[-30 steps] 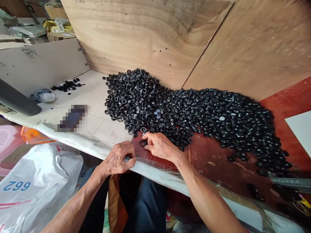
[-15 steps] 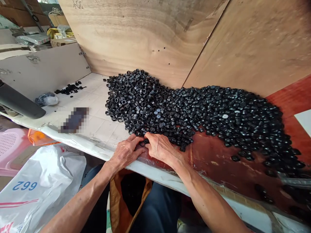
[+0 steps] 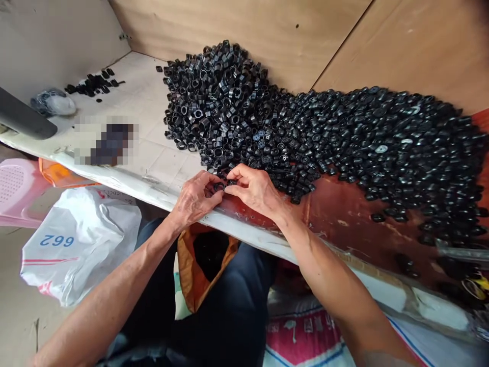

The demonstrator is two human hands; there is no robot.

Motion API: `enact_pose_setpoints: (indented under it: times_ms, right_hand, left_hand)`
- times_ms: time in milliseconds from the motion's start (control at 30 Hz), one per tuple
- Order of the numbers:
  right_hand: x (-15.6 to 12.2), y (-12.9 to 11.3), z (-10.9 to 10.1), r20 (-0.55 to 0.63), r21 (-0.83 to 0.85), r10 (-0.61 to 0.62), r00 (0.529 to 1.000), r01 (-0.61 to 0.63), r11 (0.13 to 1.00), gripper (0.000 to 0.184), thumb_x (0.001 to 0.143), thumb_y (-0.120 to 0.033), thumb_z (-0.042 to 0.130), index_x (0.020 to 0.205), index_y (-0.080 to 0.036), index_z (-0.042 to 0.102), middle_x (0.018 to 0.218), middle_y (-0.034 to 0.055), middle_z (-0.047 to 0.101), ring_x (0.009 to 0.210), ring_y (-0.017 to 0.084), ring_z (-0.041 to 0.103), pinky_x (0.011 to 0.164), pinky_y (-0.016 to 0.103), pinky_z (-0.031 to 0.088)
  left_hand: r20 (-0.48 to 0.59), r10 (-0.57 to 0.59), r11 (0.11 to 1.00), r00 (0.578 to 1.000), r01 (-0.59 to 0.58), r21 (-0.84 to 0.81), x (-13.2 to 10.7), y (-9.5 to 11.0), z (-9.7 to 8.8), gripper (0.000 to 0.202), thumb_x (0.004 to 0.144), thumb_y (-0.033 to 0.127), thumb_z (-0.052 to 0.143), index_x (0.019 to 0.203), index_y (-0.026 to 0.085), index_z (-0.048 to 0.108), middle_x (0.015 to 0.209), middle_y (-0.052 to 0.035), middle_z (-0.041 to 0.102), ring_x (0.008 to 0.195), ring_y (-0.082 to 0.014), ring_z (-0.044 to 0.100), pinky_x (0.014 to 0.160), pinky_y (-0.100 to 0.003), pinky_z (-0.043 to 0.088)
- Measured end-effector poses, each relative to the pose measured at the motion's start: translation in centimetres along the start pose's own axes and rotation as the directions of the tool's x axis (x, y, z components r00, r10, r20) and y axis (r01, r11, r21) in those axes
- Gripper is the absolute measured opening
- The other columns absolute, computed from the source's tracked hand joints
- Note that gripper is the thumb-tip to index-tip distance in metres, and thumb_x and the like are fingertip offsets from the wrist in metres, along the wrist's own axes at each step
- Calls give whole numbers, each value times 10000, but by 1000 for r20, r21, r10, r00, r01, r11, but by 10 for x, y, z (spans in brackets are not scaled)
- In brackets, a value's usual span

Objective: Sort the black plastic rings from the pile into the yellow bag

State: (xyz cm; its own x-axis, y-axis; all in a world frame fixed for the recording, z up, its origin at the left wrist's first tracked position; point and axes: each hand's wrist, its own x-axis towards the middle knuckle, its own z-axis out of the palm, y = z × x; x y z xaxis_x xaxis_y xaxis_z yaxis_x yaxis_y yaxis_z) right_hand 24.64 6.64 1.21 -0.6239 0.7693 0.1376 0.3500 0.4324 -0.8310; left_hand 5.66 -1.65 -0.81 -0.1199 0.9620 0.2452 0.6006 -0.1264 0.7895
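At the front edge of the workbench, my left hand (image 3: 195,198) pinches a small black plastic ring (image 3: 218,187) between thumb and fingers. Facing it, my right hand (image 3: 255,190) is closed on a small black plastic piece (image 3: 231,182), held close beside the ring; whether the two touch I cannot tell. Just behind both hands rises a heap of black rings (image 3: 214,97). It runs into a wide spread of round black caps (image 3: 362,137) on the right. My fingers partly cover both held pieces.
Wooden panels (image 3: 244,25) back the bench. On its left lie a few black scraps (image 3: 93,84), a plastic-wrapped bundle (image 3: 53,102) and a grey post (image 3: 25,114). Below the edge, an orange-brown bag (image 3: 187,272) with black contents sits between my legs, near a white sack (image 3: 76,255).
The view has tipped downward, showing more of the floor and sacks. My hands stay near the same bench spot, fingers slightly farther apart, with the ring now showing in the left hand.
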Motion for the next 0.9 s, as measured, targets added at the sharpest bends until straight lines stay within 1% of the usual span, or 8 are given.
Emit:
enact_pose_setpoints:
  times_ms: [167, 267, 367, 467, 567, 667, 767, 900]
  right_hand:
    - [1, -6, -3, 77, 21, -41, 996, 40, 999, 233, 901, -227, 694, 1108, -185, 790, 1039, 45, 742, 832, 161, 652, 778, 280, 492]
    - [1, -8, -5, 101, 34, -75, 992, 72, 997, 279, 911, -184, 656, 1155, -194, 791, 1131, 71, 742, 890, 176, 666, 810, 299, 509]
    - [0, -10, -4, 69, 84, -18, 997, 13, 996, 260, 880, -219, 706, 1131, -194, 772, 998, 40, 735, 825, 167, 656, 762, 287, 512]
    - [-1, -9, 1, 34, 166, 67, 997, -72, 984, 206, 837, -293, 777, 1010, -191, 730, 866, -3, 689, 706, 141, 616, 666, 259, 489]
    - [-2, -7, 6, 13, 206, 53, 999, -54, 977, 197, 827, -310, 795, 954, -197, 695, 880, -2, 691, 721, 139, 621, 673, 255, 488]
    - [-2, -7, 9, 7, 239, 84, 996, -83, 967, 231, 834, -306, 798, 1001, -205, 674, 754, -38, 664, 653, 134, 596, 630, 246, 464]
    - [-2, -10, 8, -17, 186, 10, 1000, -7, 982, 175, 851, -293, 787, 981, -204, 714, 817, -13, 685, 692, 143, 609, 660, 259, 481]
    - [-3, -13, 5, -2, 108, -135, 991, 135, 985, 163, 922, -205, 679, 1057, -217, 770, 1064, 53, 740, 936, 188, 684, 833, 301, 529]
  left_hand:
    - [10, 58, 987, 998, -56, -150, 0, -6, -5, 212, 862, 200, 721, 1073, 198, 735, 1066, -51, 711, 896, -172, 720, 790, -287, 602]
    - [0, 48, 975, 999, -47, -216, -1, -9, -7, 226, 866, 206, 723, 1091, 203, 731, 1089, -63, 716, 941, -191, 726, 813, -309, 612]
    - [17, -1, 957, 1000, 6, -289, -4, -9, -6, 234, 882, 213, 723, 1116, 209, 712, 1057, -50, 735, 882, -176, 724, 800, -306, 606]
    - [33, -59, 933, 998, 66, -353, -8, -7, -5, 251, 888, 232, 742, 1131, 208, 684, 1003, -32, 746, 849, -165, 716, 803, -301, 599]
    - [26, -55, 916, 998, 61, -396, -9, -7, -5, 240, 881, 228, 743, 1106, 203, 662, 1037, -37, 734, 913, -173, 721, 871, -318, 600]
    - [17, -34, 905, 999, 38, -423, -9, -9, -5, 216, 882, 226, 733, 1075, 198, 640, 1066, -47, 716, 943, -179, 720, 892, -327, 594]
    - [3, -5, 916, 1000, 6, -402, -8, -10, -6, 186, 885, 210, 721, 1052, 201, 640, 1063, -46, 696, 941, -176, 706, 882, -322, 586]
    - [-27, 45, 937, 999, -51, -347, -9, -11, -8, 157, 909, 233, 733, 1050, 211, 667, 1099, -60, 692, 1008, -193, 696, 934, -350, 580]
